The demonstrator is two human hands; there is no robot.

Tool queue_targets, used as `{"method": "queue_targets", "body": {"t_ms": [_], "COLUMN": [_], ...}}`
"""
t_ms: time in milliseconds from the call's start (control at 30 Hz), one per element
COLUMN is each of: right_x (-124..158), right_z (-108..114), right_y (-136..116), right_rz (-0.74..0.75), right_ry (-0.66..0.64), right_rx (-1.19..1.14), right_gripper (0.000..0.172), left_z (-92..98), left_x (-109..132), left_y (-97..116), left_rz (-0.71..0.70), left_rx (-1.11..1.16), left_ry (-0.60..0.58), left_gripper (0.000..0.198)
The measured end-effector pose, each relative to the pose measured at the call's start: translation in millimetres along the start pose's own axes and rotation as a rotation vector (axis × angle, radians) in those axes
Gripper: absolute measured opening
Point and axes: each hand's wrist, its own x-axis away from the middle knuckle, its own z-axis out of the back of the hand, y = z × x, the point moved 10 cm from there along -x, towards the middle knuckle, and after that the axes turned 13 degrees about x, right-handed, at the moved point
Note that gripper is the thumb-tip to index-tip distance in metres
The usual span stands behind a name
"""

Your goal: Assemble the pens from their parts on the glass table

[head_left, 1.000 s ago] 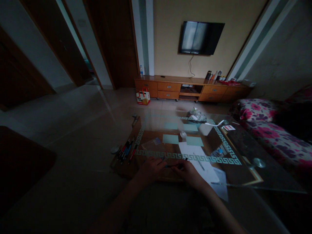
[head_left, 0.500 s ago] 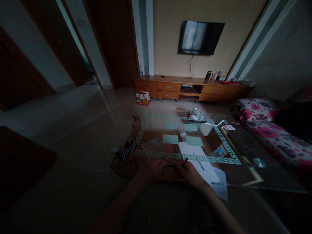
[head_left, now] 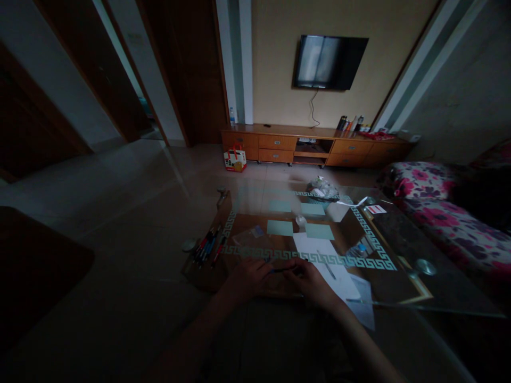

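Observation:
Over the near edge of the glass table, my left hand (head_left: pixel 249 275) is closed around one end of a slim dark pen (head_left: pixel 278 270) with a bit of blue on it. My right hand (head_left: pixel 305 277) pinches the pen's other end between thumb and fingers; dim light hides the details there. To the left of my hands lies a bunch of pens (head_left: pixel 205 247) with red, blue and dark barrels. White paper (head_left: pixel 345 282) is spread beside my right hand, and a clear plastic sleeve (head_left: pixel 247 236) lies beyond my left hand.
The glass table top (head_left: pixel 451 287) has a patterned border. A bottle with a blue cap (head_left: pixel 361 248) appears at the right, and a bagged bundle (head_left: pixel 322 189) sits at the far side. A flowered sofa (head_left: pixel 459 213) stands on the right; a TV cabinet (head_left: pixel 279 141) lines the wall.
My right hand's fingers have curled and shifted slightly on the pen. The dark tip that stuck up above that hand shows less now. My left hand stays almost in place.

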Motion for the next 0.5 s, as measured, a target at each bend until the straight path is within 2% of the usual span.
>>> {"method": "queue_targets", "body": {"t_ms": [233, 367, 500], "right_x": [2, 1, 0], "right_z": [-9, -11, -6], "right_y": [15, 16, 15], "right_rz": [-0.108, -0.094, -0.099], "right_ry": [-0.069, -0.09, -0.055], "right_rx": [-0.009, -0.026, -0.004], "right_gripper": [0.053, 0.047, 0.042], "left_z": [3.1, 3.0, 4.3], "left_x": [1, 0, 1], "left_y": [2, 2, 3], "left_rz": [-0.038, -0.034, -0.042], "left_rx": [0.013, 0.015, 0.025], "left_ry": [0.063, 0.052, 0.065], "left_gripper": [0.018, 0.018, 0.018]}}
